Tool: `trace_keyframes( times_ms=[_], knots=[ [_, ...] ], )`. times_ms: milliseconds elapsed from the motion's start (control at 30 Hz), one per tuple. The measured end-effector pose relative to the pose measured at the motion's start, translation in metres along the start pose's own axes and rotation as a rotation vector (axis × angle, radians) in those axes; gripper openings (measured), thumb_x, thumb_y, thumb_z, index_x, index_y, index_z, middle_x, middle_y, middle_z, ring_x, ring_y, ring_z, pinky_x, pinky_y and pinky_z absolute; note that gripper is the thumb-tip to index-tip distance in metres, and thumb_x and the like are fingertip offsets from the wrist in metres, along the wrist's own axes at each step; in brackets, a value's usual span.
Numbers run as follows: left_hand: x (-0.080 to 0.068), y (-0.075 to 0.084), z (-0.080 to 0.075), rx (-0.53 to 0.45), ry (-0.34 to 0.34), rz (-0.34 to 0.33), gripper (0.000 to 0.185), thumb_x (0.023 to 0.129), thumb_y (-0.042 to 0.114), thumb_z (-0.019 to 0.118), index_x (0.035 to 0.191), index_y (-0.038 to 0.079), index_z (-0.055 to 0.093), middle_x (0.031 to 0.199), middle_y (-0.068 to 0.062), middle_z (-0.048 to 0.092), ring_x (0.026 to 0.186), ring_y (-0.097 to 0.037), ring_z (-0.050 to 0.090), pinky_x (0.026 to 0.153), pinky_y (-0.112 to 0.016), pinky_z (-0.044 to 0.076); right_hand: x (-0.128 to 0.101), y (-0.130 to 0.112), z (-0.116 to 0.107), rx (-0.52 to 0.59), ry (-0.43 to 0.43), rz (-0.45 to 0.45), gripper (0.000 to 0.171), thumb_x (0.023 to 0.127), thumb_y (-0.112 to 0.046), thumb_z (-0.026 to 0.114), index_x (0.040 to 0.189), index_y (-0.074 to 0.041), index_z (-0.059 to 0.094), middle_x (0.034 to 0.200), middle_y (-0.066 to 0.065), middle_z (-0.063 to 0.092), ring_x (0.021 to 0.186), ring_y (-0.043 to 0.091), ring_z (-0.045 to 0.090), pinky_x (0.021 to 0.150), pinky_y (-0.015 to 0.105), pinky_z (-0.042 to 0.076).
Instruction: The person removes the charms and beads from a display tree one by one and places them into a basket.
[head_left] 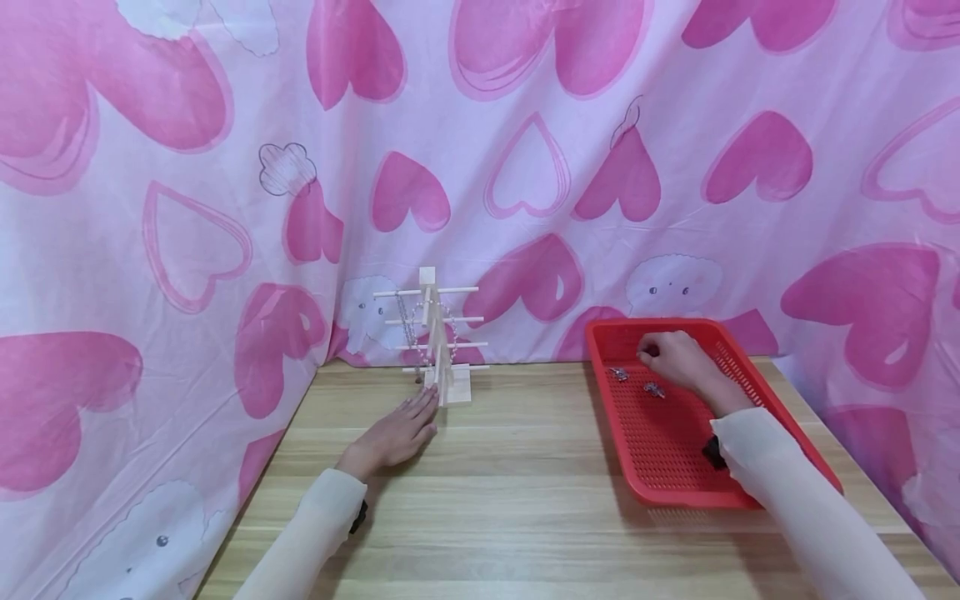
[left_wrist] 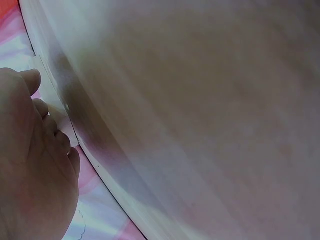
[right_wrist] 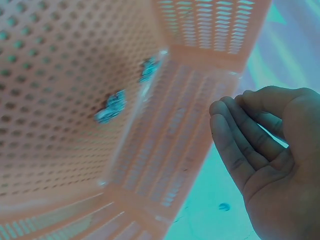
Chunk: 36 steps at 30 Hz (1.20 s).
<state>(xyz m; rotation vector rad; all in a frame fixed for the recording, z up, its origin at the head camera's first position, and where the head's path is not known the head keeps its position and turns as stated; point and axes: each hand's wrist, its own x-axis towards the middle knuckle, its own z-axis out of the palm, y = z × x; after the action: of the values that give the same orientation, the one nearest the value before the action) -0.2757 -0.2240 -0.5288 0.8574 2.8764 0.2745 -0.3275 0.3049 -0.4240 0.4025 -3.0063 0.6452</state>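
My left hand [head_left: 397, 429] lies with extended fingers at the foot of a pale wooden rack [head_left: 442, 354], fingertips touching its base. One side of the rack's pegs carries a dark chain necklace [head_left: 402, 312]; a loop of pale beads [head_left: 453, 333] hangs around the middle. Over the far part of a red basket [head_left: 611, 417] is my right hand [head_left: 678, 358], fingers bent loosely toward the thumb. In the right wrist view nothing shows between those fingers [right_wrist: 230, 145]. Two small silvery ornaments, one nearer [head_left: 654, 389] and one farther [head_left: 618, 374], lie on the basket floor; their exact kind is unclear.
The wood-grain table [head_left: 517, 483] runs between rack and basket. A pink heart-patterned cloth [head_left: 517, 167] hangs behind and along both sides. The basket has raised, slotted walls, and the right forearm crosses its near right rim.
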Motion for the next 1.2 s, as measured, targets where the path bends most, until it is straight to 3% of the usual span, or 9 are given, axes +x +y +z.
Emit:
trace_keyframes(
  times_ms=[200,467,700,1033,1200],
  knots=[
    [0.000,0.000,0.001,-0.002,0.018,0.006,0.065,0.116,0.033,0.037,0.168,-0.002,0.020,0.179,-0.017,0.014,0.166,-0.038,0.017,0.135,-0.055,0.024,0.005,-0.025,-0.006,0.019,0.049,-0.040,0.021,0.103,-0.014,0.067,0.118,-0.003,0.077,0.105,0.014,0.075,0.092,0.028,0.064,0.084,0.046,0.060],
    [0.000,-0.001,0.002,0.007,0.003,-0.002,0.065,0.117,0.034,0.035,0.169,0.000,0.017,0.180,-0.016,0.012,0.167,-0.037,0.014,0.136,-0.054,0.021,0.014,-0.060,-0.008,0.069,0.053,-0.100,0.019,0.102,-0.012,0.067,0.115,-0.002,0.078,0.095,0.010,0.072,0.084,0.024,0.061,0.076,0.035,0.054],
    [0.001,-0.001,0.001,0.007,-0.005,-0.001,0.065,0.117,0.034,0.035,0.169,0.000,0.016,0.180,-0.016,0.011,0.167,-0.036,0.014,0.136,-0.053,0.020,0.021,-0.083,-0.004,0.075,0.092,-0.151,0.013,0.101,-0.010,0.065,0.104,-0.005,0.077,0.085,0.007,0.066,0.080,0.022,0.056,0.073,0.036,0.048],
    [0.005,-0.011,0.012,0.016,0.022,0.015,0.067,0.117,0.040,0.032,0.170,0.003,0.016,0.180,-0.012,0.010,0.167,-0.033,0.013,0.136,-0.051,0.020,0.032,-0.108,0.000,0.106,0.109,-0.201,0.013,0.101,-0.013,0.070,0.106,-0.006,0.080,0.094,0.007,0.076,0.084,0.023,0.061,0.080,0.039,0.055],
    [0.003,-0.007,0.007,0.001,0.008,0.007,0.066,0.117,0.038,0.034,0.170,0.002,0.016,0.180,-0.014,0.010,0.167,-0.034,0.012,0.136,-0.052,0.019,0.036,-0.121,0.003,0.130,0.106,-0.221,0.015,0.101,-0.014,0.071,0.108,-0.006,0.081,0.096,0.008,0.077,0.084,0.022,0.064,0.080,0.040,0.060]
  ],
)
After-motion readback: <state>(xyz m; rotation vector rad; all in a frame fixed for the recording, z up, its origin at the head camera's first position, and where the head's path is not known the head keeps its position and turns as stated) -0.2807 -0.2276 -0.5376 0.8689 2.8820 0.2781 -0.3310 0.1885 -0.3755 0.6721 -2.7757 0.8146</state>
